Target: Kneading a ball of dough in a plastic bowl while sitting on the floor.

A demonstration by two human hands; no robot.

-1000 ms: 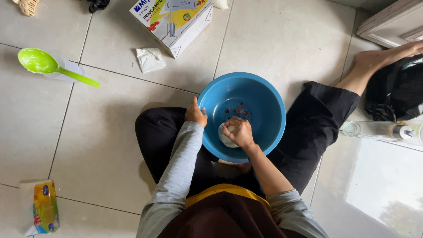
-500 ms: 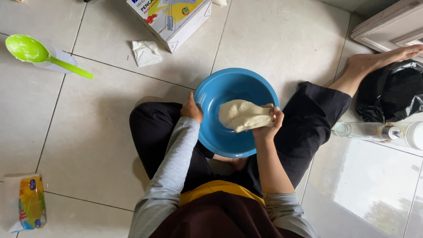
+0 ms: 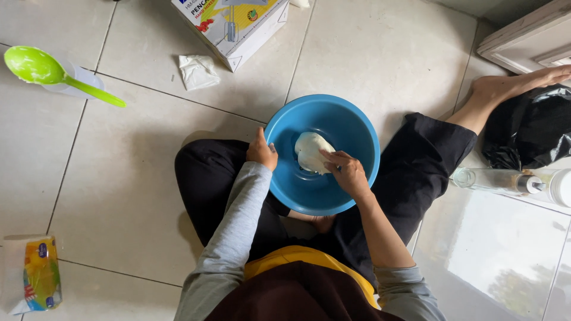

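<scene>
1. The person sits cross-legged on the tiled floor [image 3: 137, 196], and the blue plastic bowl [image 3: 351, 125] stands between the knees.
2. A lump of pale dough [image 3: 310, 151] lies inside the bowl, a little to the 9 o'clock side of its middle, on the bottom.
3. The right hand [image 3: 348, 172] is in the bowl at about 5 o'clock from the dough; its fingers are bent over the edge of the dough and grasp it.
4. The left hand [image 3: 262, 150] is closed around the rim of the bowl at 9 o'clock, the thumb on the inside of the rim.
5. A green plastic ladle [image 3: 53, 74] lies on the floor far away at 10 o'clock from the bowl, resting on a clear lid or container.
6. A crumpled white wrapper [image 3: 198, 71] lies at 10 o'clock, nearer, just beside a cardboard box [image 3: 232, 27] at 11 o'clock.
7. A colourful packet [image 3: 38, 274] lies at 8 o'clock, near the lower left corner of the view.
8. A clear glass bottle [image 3: 493, 180] lies on its side at 3 o'clock, and a black plastic bag [image 3: 526, 128] is just above it, beside the bare foot.
</scene>
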